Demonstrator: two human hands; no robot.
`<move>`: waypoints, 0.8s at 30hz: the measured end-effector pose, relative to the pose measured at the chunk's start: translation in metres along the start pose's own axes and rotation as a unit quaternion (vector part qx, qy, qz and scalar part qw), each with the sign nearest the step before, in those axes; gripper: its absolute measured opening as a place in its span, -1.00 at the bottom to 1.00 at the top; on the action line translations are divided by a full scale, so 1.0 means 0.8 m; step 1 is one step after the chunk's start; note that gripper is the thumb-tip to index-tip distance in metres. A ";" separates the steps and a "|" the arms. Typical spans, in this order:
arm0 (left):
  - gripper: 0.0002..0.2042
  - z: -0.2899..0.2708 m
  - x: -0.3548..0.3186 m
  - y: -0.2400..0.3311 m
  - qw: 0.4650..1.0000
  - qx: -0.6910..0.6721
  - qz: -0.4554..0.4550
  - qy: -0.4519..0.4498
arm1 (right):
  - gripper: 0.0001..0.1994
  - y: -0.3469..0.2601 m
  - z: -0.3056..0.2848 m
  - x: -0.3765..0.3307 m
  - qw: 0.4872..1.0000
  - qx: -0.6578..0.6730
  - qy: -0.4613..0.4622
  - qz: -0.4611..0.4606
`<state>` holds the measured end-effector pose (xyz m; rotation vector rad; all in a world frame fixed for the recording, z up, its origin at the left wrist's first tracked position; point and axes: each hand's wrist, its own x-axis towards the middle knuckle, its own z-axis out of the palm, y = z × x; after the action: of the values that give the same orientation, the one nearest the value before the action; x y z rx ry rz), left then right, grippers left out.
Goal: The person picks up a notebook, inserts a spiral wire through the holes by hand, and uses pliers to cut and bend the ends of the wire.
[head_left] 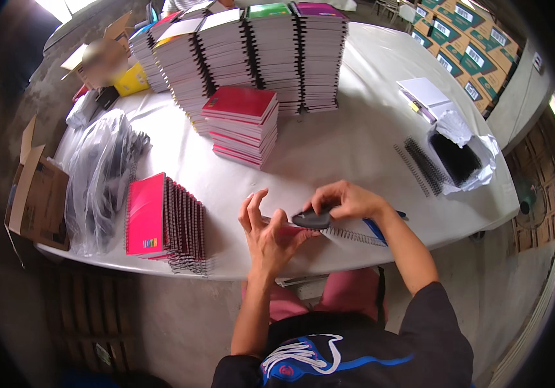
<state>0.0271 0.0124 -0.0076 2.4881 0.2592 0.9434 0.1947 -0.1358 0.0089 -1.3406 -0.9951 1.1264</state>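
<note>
Near the table's front edge, my left hand (268,238) grips a pink-red notebook (290,230) seen almost edge-on. Its thumb and a finger hold the notebook while other fingers stick up. My right hand (348,199) is closed on a dark, rounded, palm-sized tool (312,218), which rests against the notebook's edge; its exact kind does not show. From that edge a dark spiral wire coil (355,237) runs out to the right, below my right wrist. Beside the coil lies a blue object (374,230), partly hidden by my right forearm.
Bound red notebooks (144,216) stand stacked at left. A pile of red-covered books (242,107) sits mid-table before tall notebook stacks (271,58). Loose coils (423,165) lie right, beside an opened wrapper of coils (462,158). A plastic bag (96,187) and cardboard box (41,200) are left.
</note>
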 end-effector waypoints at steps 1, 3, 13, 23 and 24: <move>-0.46 0.000 0.001 0.001 1.000 0.002 0.007 -0.004 | -0.78 -0.001 -0.001 -0.005 0.995 0.070 -0.021 -0.067; -0.46 -0.001 0.001 0.000 1.000 0.014 0.009 -0.004 | -0.83 -0.014 0.001 -0.008 0.956 0.207 -0.077 -0.196; -0.41 0.004 0.005 -0.005 0.996 -0.065 -0.054 0.009 | -0.67 -0.014 0.004 0.004 0.998 -0.059 0.018 -0.022; -0.18 0.022 -0.008 -0.044 0.971 -0.205 -0.086 0.089 | -0.71 -0.026 0.021 0.017 0.990 0.076 0.028 -0.113; -0.15 0.023 -0.013 -0.051 0.963 -0.230 -0.124 0.058 | -0.71 -0.025 0.037 0.015 0.974 0.154 -0.049 -0.159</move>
<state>0.0311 0.0381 -0.0456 1.9302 0.3368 0.9216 0.1689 -0.1161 0.0287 -0.8500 -1.0161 1.0565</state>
